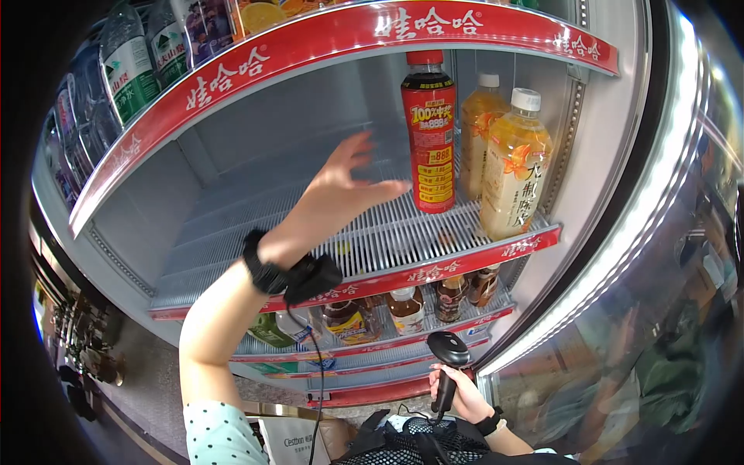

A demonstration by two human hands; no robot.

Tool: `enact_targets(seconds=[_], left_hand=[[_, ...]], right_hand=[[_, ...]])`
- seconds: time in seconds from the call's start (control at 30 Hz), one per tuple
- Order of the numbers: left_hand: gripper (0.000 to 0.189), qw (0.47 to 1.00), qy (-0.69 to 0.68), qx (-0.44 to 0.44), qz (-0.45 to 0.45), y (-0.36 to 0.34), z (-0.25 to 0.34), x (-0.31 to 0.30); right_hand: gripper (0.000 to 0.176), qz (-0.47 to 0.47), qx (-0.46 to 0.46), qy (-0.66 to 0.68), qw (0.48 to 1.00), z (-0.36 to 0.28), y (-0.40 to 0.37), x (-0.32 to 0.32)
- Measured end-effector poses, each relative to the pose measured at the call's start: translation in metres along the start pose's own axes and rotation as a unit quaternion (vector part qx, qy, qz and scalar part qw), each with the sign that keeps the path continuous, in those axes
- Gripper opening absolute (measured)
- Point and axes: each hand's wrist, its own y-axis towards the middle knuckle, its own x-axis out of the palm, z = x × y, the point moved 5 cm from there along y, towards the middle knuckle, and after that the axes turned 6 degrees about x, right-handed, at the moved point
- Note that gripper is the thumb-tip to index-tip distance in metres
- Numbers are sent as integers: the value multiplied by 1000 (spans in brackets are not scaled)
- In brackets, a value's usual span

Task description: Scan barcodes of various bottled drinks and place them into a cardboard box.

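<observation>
My left hand [341,190] is stretched over a wire shelf [372,229] inside a drinks fridge, slightly blurred, fingers apart and holding nothing. Just to its right stands a red bottle [431,143] with a red cap and yellow print, upright; a small gap seems to separate it from my thumb. Beside that bottle are two clear bottles of yellow drink with white caps, the front one [517,170] partly covering the rear one [477,116]. Low in the view, my right hand [467,397] is closed around the handle of a black barcode scanner [447,360].
Red-edged shelves cross the fridge. Water bottles [130,70] fill the upper left. Several brown-drink bottles [405,310] line the shelf below. A black cable [320,372] hangs from my left wrist device. The glass door [620,349] is at right, a white carton [287,440] below.
</observation>
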Motion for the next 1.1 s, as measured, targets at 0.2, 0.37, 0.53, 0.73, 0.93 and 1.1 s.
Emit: enact_targets(seconds=[0.2, 0.37, 0.53, 0.73, 0.93, 1.1], left_hand=[[88, 973, -230, 5, 5, 42, -2, 34], [62, 985, -164, 29, 42, 40, 0, 29], [51, 985, -169, 25, -27, 30, 13, 19], [57, 982, -175, -12, -70, -15, 32, 8], [57, 991, 116, 58, 16, -86, 75, -24], [54, 966, -208, 7, 151, -153, 13, -61]], right_hand=[[23, 7, -41, 120, 992, -19, -12, -14], [22, 1, -47, 121, 992, -22, -14, -27], [22, 1, -50, 121, 991, -27, -13, -26], [26, -37, -32, 132, 990, -25, -14, -24], [29, -13, -44, 77, 996, -27, -17, -24], [30, -19, -29, 119, 992, -23, -13, -23]])
